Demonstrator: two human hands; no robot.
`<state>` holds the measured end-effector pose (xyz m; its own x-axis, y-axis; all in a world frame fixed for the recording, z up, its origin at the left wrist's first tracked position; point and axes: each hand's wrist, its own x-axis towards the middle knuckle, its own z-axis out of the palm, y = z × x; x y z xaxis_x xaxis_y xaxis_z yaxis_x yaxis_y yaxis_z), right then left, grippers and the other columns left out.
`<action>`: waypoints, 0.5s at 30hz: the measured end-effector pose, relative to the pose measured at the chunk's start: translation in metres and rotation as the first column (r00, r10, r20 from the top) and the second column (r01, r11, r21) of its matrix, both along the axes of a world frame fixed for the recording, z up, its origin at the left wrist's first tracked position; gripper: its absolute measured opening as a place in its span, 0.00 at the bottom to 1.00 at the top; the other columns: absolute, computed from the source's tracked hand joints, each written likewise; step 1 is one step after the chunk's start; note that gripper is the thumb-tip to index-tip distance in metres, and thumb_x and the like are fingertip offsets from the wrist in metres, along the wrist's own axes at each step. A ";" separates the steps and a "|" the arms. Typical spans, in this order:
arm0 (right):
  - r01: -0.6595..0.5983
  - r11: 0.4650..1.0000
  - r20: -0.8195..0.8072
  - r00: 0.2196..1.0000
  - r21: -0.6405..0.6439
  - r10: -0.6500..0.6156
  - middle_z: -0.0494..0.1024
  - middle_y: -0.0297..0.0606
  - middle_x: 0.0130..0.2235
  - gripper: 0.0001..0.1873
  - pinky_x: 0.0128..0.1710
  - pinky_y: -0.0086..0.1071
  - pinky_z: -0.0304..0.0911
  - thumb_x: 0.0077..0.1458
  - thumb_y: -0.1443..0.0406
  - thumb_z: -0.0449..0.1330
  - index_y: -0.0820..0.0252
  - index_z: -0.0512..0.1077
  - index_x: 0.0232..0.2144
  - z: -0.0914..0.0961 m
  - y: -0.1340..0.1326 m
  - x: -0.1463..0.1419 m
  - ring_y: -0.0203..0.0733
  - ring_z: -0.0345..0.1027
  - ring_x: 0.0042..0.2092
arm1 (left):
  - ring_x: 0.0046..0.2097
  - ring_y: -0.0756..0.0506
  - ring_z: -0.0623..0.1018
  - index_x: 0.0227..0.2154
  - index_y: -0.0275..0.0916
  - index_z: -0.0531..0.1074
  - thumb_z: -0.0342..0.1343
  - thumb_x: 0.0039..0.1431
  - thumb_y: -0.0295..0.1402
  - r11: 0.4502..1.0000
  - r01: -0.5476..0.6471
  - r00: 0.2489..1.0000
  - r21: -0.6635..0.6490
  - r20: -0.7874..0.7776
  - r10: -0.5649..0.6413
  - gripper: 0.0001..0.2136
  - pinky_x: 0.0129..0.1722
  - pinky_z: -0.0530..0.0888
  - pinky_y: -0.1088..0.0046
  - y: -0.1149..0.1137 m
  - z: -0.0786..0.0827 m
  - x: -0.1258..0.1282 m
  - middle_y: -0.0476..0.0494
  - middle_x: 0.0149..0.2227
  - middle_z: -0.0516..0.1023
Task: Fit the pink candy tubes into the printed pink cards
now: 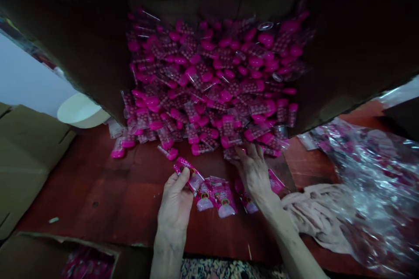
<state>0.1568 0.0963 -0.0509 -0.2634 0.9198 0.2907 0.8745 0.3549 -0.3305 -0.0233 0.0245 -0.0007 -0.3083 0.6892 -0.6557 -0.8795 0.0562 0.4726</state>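
My left hand (176,202) pinches a shiny pink printed packet (188,173) between thumb and fingers, above the red-brown table. At the front edge of the heap, my right hand (255,172) points downward with bent fingers closed around a small clear bottle (231,153); the fingertips are partly hidden. The heap (209,91) consists of many small clear bottles with bright pink caps and pinkish beads inside. Between my hands lie several pink packets (224,198) with clear lower ends, side by side. One more packet (276,182) shows just beyond my right wrist.
Dark cardboard walls (88,48) stand around the heap. A pale bowl (81,111) and a cardboard box (29,157) are at left. An open carton (65,253) at lower left contains pink packets. At right lie a crumpled cloth (319,211) and clear plastic bags (376,183).
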 end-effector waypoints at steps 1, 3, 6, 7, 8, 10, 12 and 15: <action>-0.003 1.000 -0.012 1.000 0.002 0.003 0.67 0.50 0.42 0.17 0.43 0.48 0.59 0.54 0.69 0.50 0.63 0.69 0.46 -0.004 -0.003 -0.001 0.56 0.59 0.45 | 0.22 0.52 0.74 0.17 0.34 0.73 0.71 0.27 0.25 1.000 -0.006 1.000 0.006 -0.004 0.006 0.12 0.21 0.70 0.80 0.001 0.001 0.000 0.49 0.19 0.77; -0.029 1.000 -0.041 0.999 -0.004 0.029 0.66 0.50 0.43 0.20 0.43 0.46 0.60 0.54 0.70 0.49 0.63 0.67 0.49 -0.011 -0.008 -0.004 0.55 0.60 0.45 | 0.22 0.52 0.74 0.18 0.34 0.73 0.71 0.27 0.25 1.000 -0.013 1.000 0.019 -0.011 0.013 0.12 0.21 0.70 0.81 0.003 0.004 0.000 0.50 0.18 0.77; -0.069 0.997 -0.101 0.993 -0.014 0.068 0.68 0.50 0.44 0.20 0.41 0.42 0.62 0.53 0.71 0.49 0.62 0.66 0.49 -0.013 -0.010 -0.009 0.52 0.63 0.43 | 0.22 0.53 0.75 0.19 0.34 0.74 0.70 0.30 0.25 0.999 -0.021 1.000 0.030 -0.017 0.022 0.11 0.21 0.69 0.82 0.003 0.006 0.000 0.50 0.19 0.77; -0.070 0.997 -0.127 0.990 -0.015 0.067 0.69 0.50 0.43 0.19 0.40 0.41 0.63 0.53 0.70 0.49 0.62 0.67 0.47 -0.011 -0.010 -0.011 0.51 0.65 0.42 | 0.22 0.53 0.75 0.19 0.34 0.74 0.70 0.31 0.25 0.999 -0.026 0.999 0.028 -0.018 0.026 0.10 0.21 0.69 0.82 0.003 0.006 0.000 0.50 0.19 0.77; -0.059 0.998 -0.157 0.986 -0.012 0.056 0.70 0.49 0.43 0.17 0.39 0.40 0.64 0.53 0.70 0.49 0.61 0.68 0.45 -0.007 -0.010 -0.013 0.50 0.66 0.41 | 0.22 0.53 0.75 0.19 0.34 0.74 0.69 0.33 0.25 0.999 -0.032 0.999 0.025 -0.019 0.033 0.09 0.21 0.69 0.82 0.002 0.006 0.000 0.50 0.19 0.77; -0.006 1.000 -0.213 0.977 0.008 0.007 0.71 0.47 0.41 0.14 0.38 0.39 0.65 0.53 0.69 0.51 0.61 0.69 0.42 0.006 -0.013 -0.017 0.48 0.67 0.39 | 0.23 0.52 0.75 0.19 0.35 0.74 0.68 0.36 0.24 0.999 -0.049 0.999 0.019 -0.015 0.050 0.07 0.21 0.69 0.82 0.003 0.005 0.001 0.50 0.20 0.77; 0.074 0.997 -0.334 0.940 -0.004 -0.071 0.72 0.44 0.37 0.11 0.35 0.37 0.66 0.52 0.66 0.53 0.61 0.67 0.40 0.022 -0.022 -0.021 0.45 0.68 0.36 | 0.23 0.52 0.75 0.20 0.34 0.74 0.66 0.39 0.23 0.998 -0.062 0.998 0.019 -0.016 0.062 0.06 0.21 0.69 0.81 0.004 0.004 0.003 0.50 0.20 0.77; 0.041 0.965 -0.718 0.660 -0.258 -0.220 0.73 0.35 0.30 0.10 0.29 0.31 0.67 0.51 0.62 0.58 0.58 0.67 0.37 0.047 -0.045 -0.028 0.39 0.69 0.29 | 0.22 0.53 0.74 0.21 0.34 0.73 0.63 0.45 0.23 0.997 -0.078 0.997 0.012 -0.013 0.078 0.04 0.22 0.69 0.81 0.007 0.005 0.007 0.50 0.20 0.77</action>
<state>0.1284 0.0513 -0.0042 0.0815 0.9869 0.1393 0.3439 0.1033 -0.9333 -0.0166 0.0310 0.0039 -0.3700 0.6704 -0.6432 -0.8745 -0.0178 0.4846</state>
